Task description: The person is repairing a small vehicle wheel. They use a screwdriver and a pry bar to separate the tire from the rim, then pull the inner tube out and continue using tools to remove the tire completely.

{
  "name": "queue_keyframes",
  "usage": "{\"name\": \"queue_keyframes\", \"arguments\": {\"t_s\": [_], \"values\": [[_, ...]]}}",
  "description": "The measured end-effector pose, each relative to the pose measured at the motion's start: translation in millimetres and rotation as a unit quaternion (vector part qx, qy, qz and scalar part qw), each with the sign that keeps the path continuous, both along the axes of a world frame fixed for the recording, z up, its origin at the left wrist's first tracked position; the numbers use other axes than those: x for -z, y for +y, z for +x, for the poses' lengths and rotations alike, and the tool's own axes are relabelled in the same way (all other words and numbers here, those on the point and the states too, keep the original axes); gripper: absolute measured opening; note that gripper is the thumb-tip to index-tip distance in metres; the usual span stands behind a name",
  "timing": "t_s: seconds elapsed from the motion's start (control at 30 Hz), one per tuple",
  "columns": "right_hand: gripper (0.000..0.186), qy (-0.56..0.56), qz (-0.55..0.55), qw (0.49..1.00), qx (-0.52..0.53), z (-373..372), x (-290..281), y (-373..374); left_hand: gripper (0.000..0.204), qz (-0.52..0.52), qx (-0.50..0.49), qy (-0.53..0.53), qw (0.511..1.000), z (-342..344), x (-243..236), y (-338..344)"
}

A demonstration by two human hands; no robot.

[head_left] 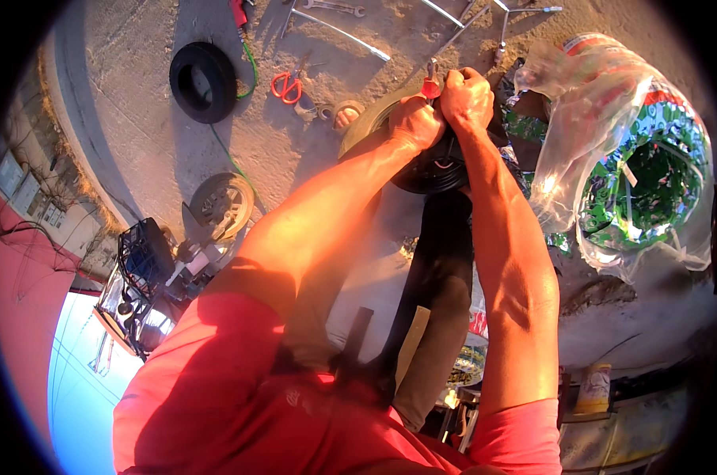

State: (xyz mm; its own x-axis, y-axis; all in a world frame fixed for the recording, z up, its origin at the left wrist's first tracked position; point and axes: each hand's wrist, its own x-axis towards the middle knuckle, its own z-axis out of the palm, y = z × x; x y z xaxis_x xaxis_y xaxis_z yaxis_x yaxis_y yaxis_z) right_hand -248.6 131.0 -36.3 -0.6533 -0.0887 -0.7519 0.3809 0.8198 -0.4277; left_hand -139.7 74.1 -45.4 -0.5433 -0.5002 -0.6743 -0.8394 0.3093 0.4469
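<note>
Both arms stretch forward over a dark round wheel or tyre (437,176) with a tan rim edge. On its far side, my left hand (416,124) is closed in a fist. Close beside it, my right hand (467,99) is closed too, with its knuckles up. A small red-handled tool with a metal head, like pliers (430,85), shows between the two fists. Whether either hand grips it cannot be made out, and what lies inside the fingers is hidden. My forearms cover part of the wheel.
Left on the sandy ground lie a small black tyre (203,82), a green hose (251,71), red-handled scissors (286,87) and a bare wheel rim (222,206). Metal wrenches (342,36) lie at the far side. Plastic-wrapped tyres (647,170) stand at right, a black crate (144,253) at left.
</note>
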Motion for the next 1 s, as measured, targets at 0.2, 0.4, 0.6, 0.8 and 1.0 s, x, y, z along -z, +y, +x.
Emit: {"name": "queue_keyframes", "arguments": {"t_s": [0.2, 0.4, 0.6, 0.8, 1.0], "values": [[0.034, 0.025, -0.057, 0.998, 0.011, 13.5, -4.7, 0.8, 0.031, 0.022, 0.019, -0.019, 0.999, -2.4, 1.4, -20.6], [0.032, 0.086, -0.101, 0.99, 0.046, 26.2, 11.6, 26.4, 0.024, -0.026, -0.002, 0.038, 0.999, 4.7, -14.4, 13.0], [0.036, 0.067, -0.036, 0.997, 0.018, -2.9, 29.5, 5.6, 0.03, -0.076, 0.056, 0.002, 0.996, -13.3, 7.5, 3.2], [0.026, 0.098, -0.166, 0.981, 0.029, 23.0, -27.0, 16.9, 0.037, -0.013, 0.08, 0.034, 0.996, 1.0, 17.9, -19.6], [0.039, 0.064, -0.039, 0.97, -0.232, 34.5, -101.0, 68.7, 0.031, -0.087, 0.049, 0.013, 0.995, -3.7, 0.3, -6.1]]}}
